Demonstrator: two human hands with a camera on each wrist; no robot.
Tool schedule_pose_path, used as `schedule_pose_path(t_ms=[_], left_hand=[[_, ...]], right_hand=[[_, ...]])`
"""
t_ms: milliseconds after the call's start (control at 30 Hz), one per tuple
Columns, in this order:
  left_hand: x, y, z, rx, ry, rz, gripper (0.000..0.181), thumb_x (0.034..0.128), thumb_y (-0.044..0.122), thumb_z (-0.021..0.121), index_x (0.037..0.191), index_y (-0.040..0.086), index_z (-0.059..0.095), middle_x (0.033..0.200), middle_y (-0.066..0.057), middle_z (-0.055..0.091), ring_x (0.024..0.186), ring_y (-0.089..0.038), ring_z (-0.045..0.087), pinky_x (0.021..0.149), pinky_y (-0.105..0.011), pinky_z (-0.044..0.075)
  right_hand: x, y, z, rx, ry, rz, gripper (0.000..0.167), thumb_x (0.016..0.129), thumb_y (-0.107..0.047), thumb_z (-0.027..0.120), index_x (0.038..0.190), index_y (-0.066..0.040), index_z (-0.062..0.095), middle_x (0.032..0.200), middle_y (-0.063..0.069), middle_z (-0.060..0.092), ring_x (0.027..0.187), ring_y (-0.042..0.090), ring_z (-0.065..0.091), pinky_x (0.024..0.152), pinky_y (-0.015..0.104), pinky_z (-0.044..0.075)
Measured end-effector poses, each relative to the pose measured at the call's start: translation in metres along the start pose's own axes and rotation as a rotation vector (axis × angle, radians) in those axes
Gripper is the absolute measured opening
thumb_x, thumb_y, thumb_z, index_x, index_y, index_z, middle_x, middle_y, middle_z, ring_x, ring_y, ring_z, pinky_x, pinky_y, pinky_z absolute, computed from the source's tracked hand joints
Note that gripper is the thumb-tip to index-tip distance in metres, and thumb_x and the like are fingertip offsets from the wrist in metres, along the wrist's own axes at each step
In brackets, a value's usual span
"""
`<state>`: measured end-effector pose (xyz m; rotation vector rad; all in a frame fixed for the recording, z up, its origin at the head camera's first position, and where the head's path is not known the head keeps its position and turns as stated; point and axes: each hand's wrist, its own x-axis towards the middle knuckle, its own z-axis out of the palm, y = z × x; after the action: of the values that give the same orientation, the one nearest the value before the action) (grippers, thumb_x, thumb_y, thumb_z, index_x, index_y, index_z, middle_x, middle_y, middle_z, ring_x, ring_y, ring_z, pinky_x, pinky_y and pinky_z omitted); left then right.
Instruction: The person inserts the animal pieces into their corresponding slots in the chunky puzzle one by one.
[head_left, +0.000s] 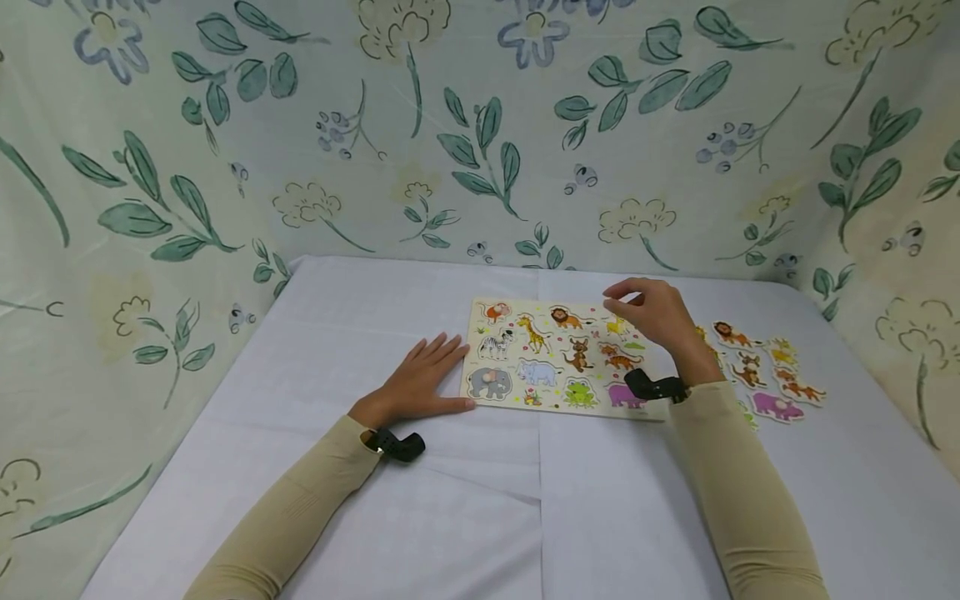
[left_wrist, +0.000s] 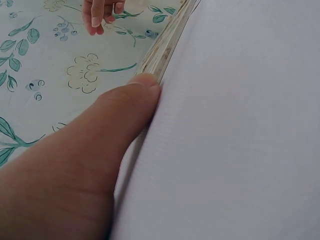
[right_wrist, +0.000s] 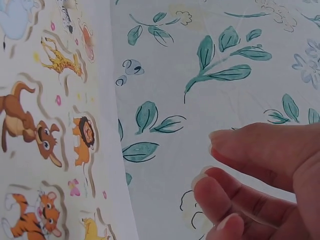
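While my left hand (head_left: 422, 379) lies at its left edge, a thin, rectangular, cream-coloured board (head_left: 556, 342) printed with colourful animal figures rests on the white-clothed table (head_left: 465, 508) in front of me. Tiny printed marks among the figures are too small to make out as writing. The board lies between my hands: my left fingers are straight and widely spread, and the left wrist view shows that thumb (left_wrist: 125, 107) touching the board's edge; my right hand (head_left: 651, 315) is raised, covering the far right corner in the head view, with thumb and forefinger separated by a narrow gap of air and the other fingers curled. The board's long axis runs left to right, its near edge sloping slightly down toward the right in the head view; the animals' heads point toward the far edge, their feet toward me. Along the near row stand a grey elephant (head_left: 490, 383), a pale blue animal (head_left: 537, 372), a green frog (head_left: 580, 392) and a purple animal (head_left: 621, 395), the last partly hidden by the black device (head_left: 652, 386) on my right wrist. Right of the board, near my right forearm, lies a cluster of loose, flat animal cut-outs (head_left: 750, 370), including an orange-brown lion (head_left: 729, 335) and a purple piece (head_left: 777, 407).
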<state>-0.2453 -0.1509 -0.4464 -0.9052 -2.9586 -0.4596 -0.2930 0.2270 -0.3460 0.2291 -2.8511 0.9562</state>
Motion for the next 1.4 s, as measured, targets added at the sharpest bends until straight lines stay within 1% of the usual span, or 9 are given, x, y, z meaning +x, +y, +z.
schedule_pose_path(t_ms=[167, 333, 500, 633, 933, 967, 1167, 1300, 1400], left_hand=[[-0.001, 0.0, 0.0, -0.011, 0.005, 0.008, 0.099, 0.0806, 0.078, 0.048, 0.154, 0.016, 0.026, 0.16, -0.005, 0.021, 0.148, -0.027, 0.01, 0.118, -0.049, 0.006], [0.0, 0.0, 0.001, 0.005, 0.005, 0.005, 0.099, 0.081, 0.078, 0.046, 0.154, 0.016, 0.025, 0.16, -0.005, 0.02, 0.148, -0.027, 0.01, 0.118, -0.049, 0.006], [0.0, 0.0, 0.0, 0.009, -0.008, -0.007, 0.099, 0.0807, 0.079, 0.047, 0.155, 0.017, 0.024, 0.16, -0.004, 0.019, 0.148, -0.026, 0.008, 0.118, -0.049, 0.005], [0.001, 0.0, 0.001, 0.018, -0.014, -0.014, 0.099, 0.0803, 0.079, 0.046, 0.155, 0.017, 0.024, 0.16, -0.003, 0.018, 0.148, -0.025, 0.008, 0.118, -0.048, 0.005], [0.001, 0.0, 0.001, 0.021, -0.013, -0.009, 0.099, 0.08, 0.08, 0.045, 0.155, 0.018, 0.024, 0.16, -0.003, 0.018, 0.148, -0.025, 0.008, 0.118, -0.048, 0.005], [0.001, 0.0, 0.001, 0.022, -0.016, -0.011, 0.099, 0.08, 0.08, 0.045, 0.155, 0.018, 0.023, 0.16, -0.003, 0.018, 0.148, -0.025, 0.007, 0.118, -0.048, 0.005], [0.001, 0.0, 0.001, 0.023, -0.015, -0.015, 0.099, 0.08, 0.08, 0.045, 0.155, 0.019, 0.023, 0.16, -0.002, 0.018, 0.148, -0.024, 0.007, 0.118, -0.048, 0.005], [0.001, -0.001, 0.002, 0.029, -0.004, -0.011, 0.1, 0.0797, 0.081, 0.045, 0.155, 0.018, 0.024, 0.16, -0.003, 0.019, 0.148, -0.025, 0.008, 0.118, -0.049, 0.006], [0.001, -0.001, 0.002, 0.03, -0.003, -0.01, 0.1, 0.0795, 0.081, 0.044, 0.155, 0.018, 0.024, 0.16, -0.002, 0.019, 0.148, -0.025, 0.008, 0.118, -0.048, 0.006]], right_hand=[[0.0, 0.006, -0.008, -0.005, -0.03, 0.015, 0.033, 0.095, -0.03, 0.063, 0.119, -0.007, 0.066, 0.119, 0.017, 0.061, 0.092, 0.032, 0.059, 0.074, 0.042, 0.051], [-0.001, 0.014, -0.017, 0.0, -0.044, 0.038, 0.035, 0.094, -0.032, 0.063, 0.12, -0.008, 0.065, 0.12, 0.017, 0.06, 0.092, 0.031, 0.059, 0.074, 0.042, 0.052], [-0.003, 0.026, -0.026, 0.016, -0.027, 0.058, 0.041, 0.094, -0.037, 0.062, 0.122, -0.006, 0.063, 0.117, 0.018, 0.062, 0.09, 0.032, 0.058, 0.072, 0.038, 0.051], [-0.003, 0.035, -0.03, 0.03, -0.021, 0.094, 0.044, 0.094, -0.041, 0.06, 0.123, -0.007, 0.062, 0.115, 0.019, 0.062, 0.092, 0.034, 0.058, 0.073, 0.037, 0.051], [-0.007, 0.051, -0.036, 0.074, 0.008, 0.152, 0.053, 0.092, -0.049, 0.06, 0.125, -0.007, 0.06, 0.114, 0.019, 0.06, 0.096, 0.037, 0.055, 0.075, 0.039, 0.049], [-0.005, 0.056, -0.037, 0.093, 0.014, 0.162, 0.051, 0.091, -0.048, 0.062, 0.124, -0.009, 0.061, 0.113, 0.017, 0.061, 0.095, 0.035, 0.056, 0.072, 0.039, 0.049], [-0.006, 0.065, -0.04, 0.104, 0.032, 0.211, 0.049, 0.092, -0.044, 0.063, 0.124, -0.007, 0.061, 0.115, 0.019, 0.061, 0.098, 0.036, 0.057, 0.073, 0.038, 0.05], [-0.009, 0.065, -0.042, 0.07, 0.031, 0.238, 0.05, 0.095, -0.043, 0.059, 0.128, -0.006, 0.058, 0.12, 0.022, 0.058, 0.103, 0.038, 0.055, 0.078, 0.04, 0.047], [-0.01, 0.068, -0.044, 0.076, 0.032, 0.266, 0.05, 0.096, -0.042, 0.057, 0.13, -0.006, 0.056, 0.122, 0.022, 0.057, 0.106, 0.038, 0.054, 0.081, 0.043, 0.046]])
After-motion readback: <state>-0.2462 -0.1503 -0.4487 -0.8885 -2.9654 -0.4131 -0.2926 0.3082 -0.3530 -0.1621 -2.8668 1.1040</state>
